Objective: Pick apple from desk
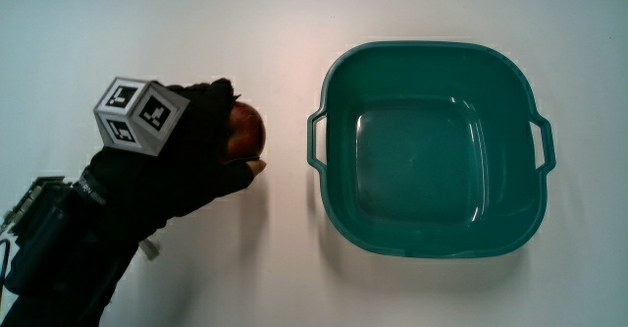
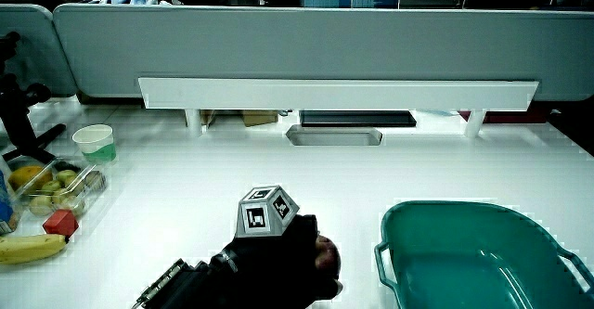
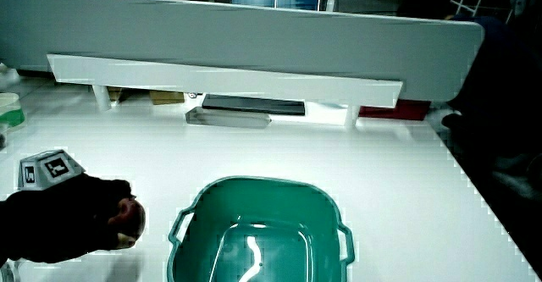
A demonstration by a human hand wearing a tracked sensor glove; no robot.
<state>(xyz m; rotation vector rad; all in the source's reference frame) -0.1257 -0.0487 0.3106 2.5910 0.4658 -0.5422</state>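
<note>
A reddish-brown apple (image 1: 246, 131) rests on the white table beside the teal tub (image 1: 339, 81). The gloved hand (image 1: 211, 145) covers the apple from above, its fingers curled around it, so only part of the fruit shows. The patterned cube (image 1: 139, 115) sits on the back of the hand. In both side views the apple (image 2: 326, 251) (image 3: 132, 217) peeks out from under the black glove (image 2: 274, 267) (image 3: 72, 218), close to the tub's handle (image 2: 381, 258).
The teal tub (image 3: 196, 199) holds nothing. In a side view a cup (image 2: 95, 143), a clear box of fruit (image 2: 51, 186), a red block (image 2: 58, 223) and a banana (image 2: 30, 248) lie at the table's edge. A low white shelf (image 2: 334, 94) runs along the partition.
</note>
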